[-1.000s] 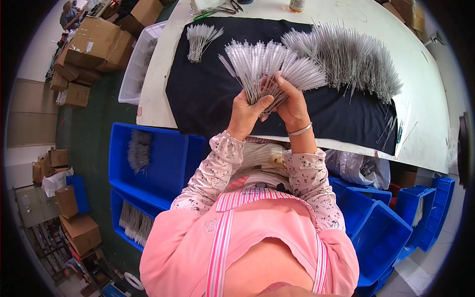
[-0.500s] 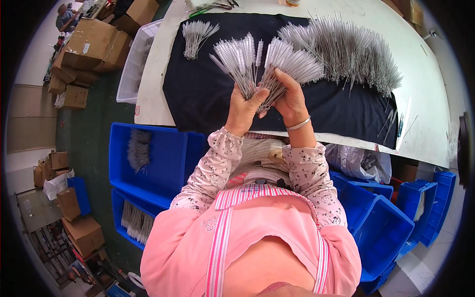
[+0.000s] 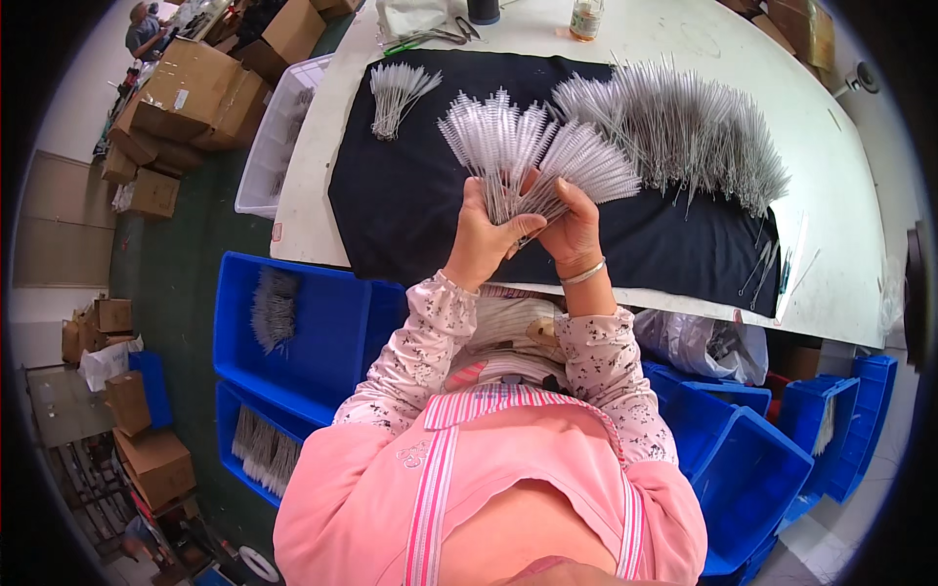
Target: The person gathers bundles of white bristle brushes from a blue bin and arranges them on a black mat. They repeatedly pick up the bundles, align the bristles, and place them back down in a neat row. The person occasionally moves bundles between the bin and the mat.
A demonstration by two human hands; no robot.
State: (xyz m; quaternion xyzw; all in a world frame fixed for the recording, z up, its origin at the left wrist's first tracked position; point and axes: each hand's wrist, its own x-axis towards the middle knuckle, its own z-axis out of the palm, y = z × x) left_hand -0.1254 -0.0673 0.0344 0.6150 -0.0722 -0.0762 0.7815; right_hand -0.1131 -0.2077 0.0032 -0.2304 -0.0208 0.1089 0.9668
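My left hand (image 3: 483, 234) is closed round the wire stems of a fanned bunch of white-bristled wire brushes (image 3: 496, 137). Close beside it, my right hand (image 3: 575, 227) grips a second bunch of the same brushes (image 3: 592, 166), its thumb lying across the stems. Both bunches are held bristles up and away from me, and their stems meet between my hands over the dark cloth (image 3: 391, 195). A big pile of such brushes (image 3: 684, 127) lies on the cloth to the right. At the far left of the cloth rests a smaller bundle (image 3: 399, 96).
The white table (image 3: 831, 244) holds scissors (image 3: 459, 33) and a small glass jar (image 3: 585, 20) at its far side. A few loose brushes (image 3: 760, 270) lie by the cloth's right edge. Blue bins (image 3: 327, 313) with brushes stand left below the table; more blue bins (image 3: 752, 469) stand right.
The two fans of brushes have come closer together in my hands, and the left fan is spread wider. The whole scene sits a little lower in view, showing more of the table's far side.
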